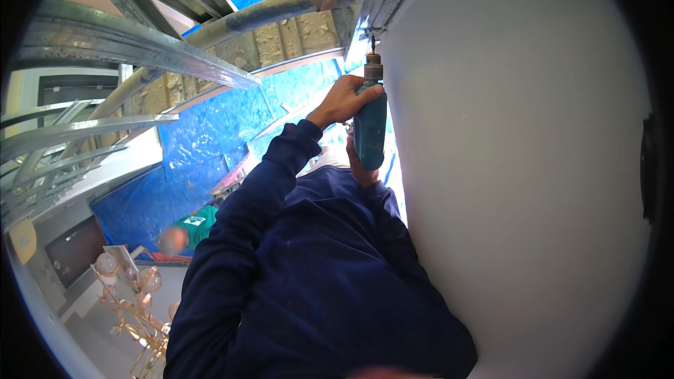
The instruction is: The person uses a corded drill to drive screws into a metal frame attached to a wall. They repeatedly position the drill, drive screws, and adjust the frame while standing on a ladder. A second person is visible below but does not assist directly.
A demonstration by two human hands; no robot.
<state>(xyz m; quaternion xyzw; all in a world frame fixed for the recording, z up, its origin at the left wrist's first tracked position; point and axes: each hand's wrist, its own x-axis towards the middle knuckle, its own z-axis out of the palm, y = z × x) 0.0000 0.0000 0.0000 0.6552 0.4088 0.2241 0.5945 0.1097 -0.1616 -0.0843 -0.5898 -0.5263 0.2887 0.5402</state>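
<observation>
A dark green power drill [370,130] points away from me along the white surface. My left hand [342,102] is closed round the front of its body, thumb on top, just behind the chuck [373,67]. Lower down, my right hand [360,164] wraps the drill from beneath; its fingers are partly hidden by the tool. The bit [373,43] reaches the lower end of a whitish-coated metal fitting [390,3]. Whether the tip has entered it, I cannot tell.
A broad white surface [519,168] rises close on the right. Metal channels [140,45] and a pipe [274,10] cross at upper left, above dusty planks [281,41]. Blue sheeting [210,126] lies far below, where a person in green [196,223] stands. A chandelier [137,309] hangs lower left.
</observation>
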